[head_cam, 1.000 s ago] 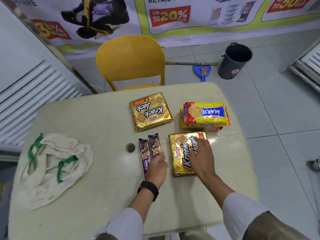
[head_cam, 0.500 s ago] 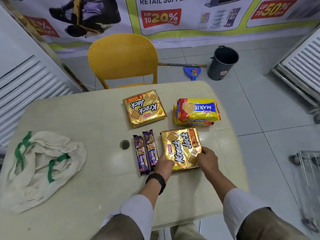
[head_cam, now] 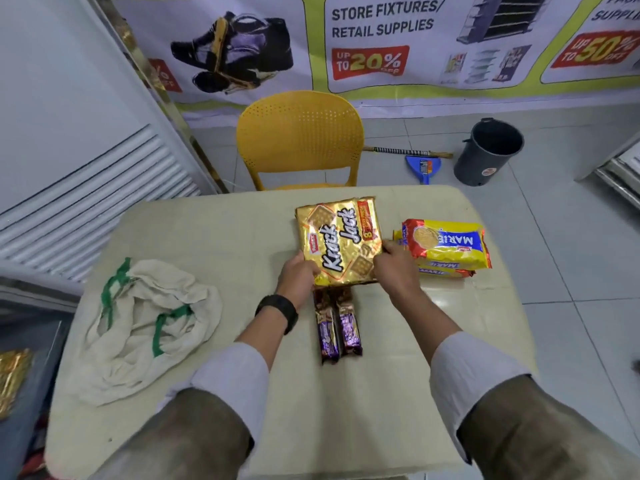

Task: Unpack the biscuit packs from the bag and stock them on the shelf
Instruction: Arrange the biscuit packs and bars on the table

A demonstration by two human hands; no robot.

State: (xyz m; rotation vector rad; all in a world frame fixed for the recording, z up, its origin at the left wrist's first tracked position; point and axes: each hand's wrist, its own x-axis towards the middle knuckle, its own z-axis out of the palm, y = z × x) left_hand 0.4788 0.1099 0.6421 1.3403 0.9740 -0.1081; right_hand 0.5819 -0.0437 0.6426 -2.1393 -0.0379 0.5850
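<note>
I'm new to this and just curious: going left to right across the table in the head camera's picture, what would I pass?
Cloth bag → left hand → gold cracker pack, held at its sides by both hands → right hand → yellow Marie biscuit packs.

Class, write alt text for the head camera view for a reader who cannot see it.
Both hands, left hand and right hand, grip a gold Krack Jack pack over a beige table. Beside it lie stacked Marie packs, two purple bars and a crumpled cloth bag.
</note>
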